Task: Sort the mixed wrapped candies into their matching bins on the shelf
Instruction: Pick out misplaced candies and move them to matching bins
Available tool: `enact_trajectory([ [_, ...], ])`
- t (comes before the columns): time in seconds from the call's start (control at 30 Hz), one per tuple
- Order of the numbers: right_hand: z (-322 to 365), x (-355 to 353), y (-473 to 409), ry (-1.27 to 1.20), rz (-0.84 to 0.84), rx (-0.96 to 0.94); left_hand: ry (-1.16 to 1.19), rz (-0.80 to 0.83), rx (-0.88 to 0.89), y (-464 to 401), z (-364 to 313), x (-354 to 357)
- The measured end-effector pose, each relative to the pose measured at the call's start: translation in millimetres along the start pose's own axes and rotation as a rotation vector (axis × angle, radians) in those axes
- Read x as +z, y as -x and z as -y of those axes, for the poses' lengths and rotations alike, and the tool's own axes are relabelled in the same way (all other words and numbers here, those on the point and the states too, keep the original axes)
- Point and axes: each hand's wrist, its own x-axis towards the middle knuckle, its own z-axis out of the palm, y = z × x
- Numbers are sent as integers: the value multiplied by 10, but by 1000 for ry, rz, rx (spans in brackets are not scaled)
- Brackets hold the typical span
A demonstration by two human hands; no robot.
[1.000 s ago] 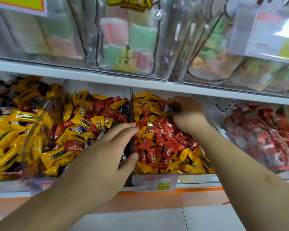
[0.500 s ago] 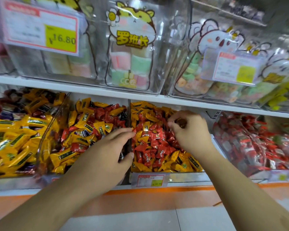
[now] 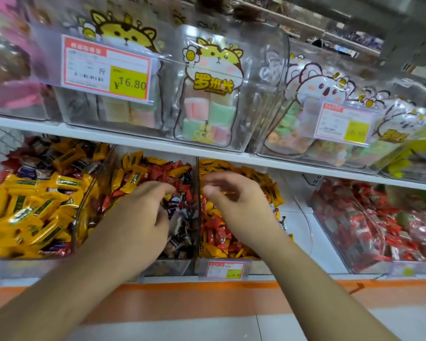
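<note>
Left hand (image 3: 143, 217) over the middle bin (image 3: 172, 265) of mixed candies (image 3: 155, 173), fingers curled down into the wrappers; grip unclear. Right hand (image 3: 239, 205) above the next bin (image 3: 300, 217) to the right, blurred, fingers bent, pinching a small brown candy (image 3: 228, 193).

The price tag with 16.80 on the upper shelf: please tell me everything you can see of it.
The price tag is a white card with a red-orange border and header, and a yellow patch at its lower right printed ¥16.80. It sits in a clear plastic holder on the front of a transparent upper bin, slightly tilted. The small print is blurred. Neither hand touches it.
</note>
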Motion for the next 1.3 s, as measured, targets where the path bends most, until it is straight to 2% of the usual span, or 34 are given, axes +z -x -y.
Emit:
enact_trajectory([
  [0.13,-414,-259,-160,338,-185,107,-19,146,120,69,-58,119],
  [0.27,-718,-381,-217,497,-81,183,-20,237,133,98,-159,244],
  [0.37,-775,-388,-209,526,-15,178,-11,234,119,98,-177,280],
  [0.67,-895,-477,-144,485,-203,95,-60,195,145,90,-134,313],
  [0.77,-713,-509,-79,362,-269,72,-46,142,99,82,-110,274],
  [0.9,-249,-334,40,-42,-147,105,6,14,6,48,-125,120],
  [1.03,150,-25,126,-161,52,66,26,-116,-57,14,-124,-31],
  [1.13,178,89,117,-108,103,33,9,-144,-39,31,-110,-58],
  [1.3,-88,-316,63,189,-79,35,-24,-41,66,84,-106,56],
])
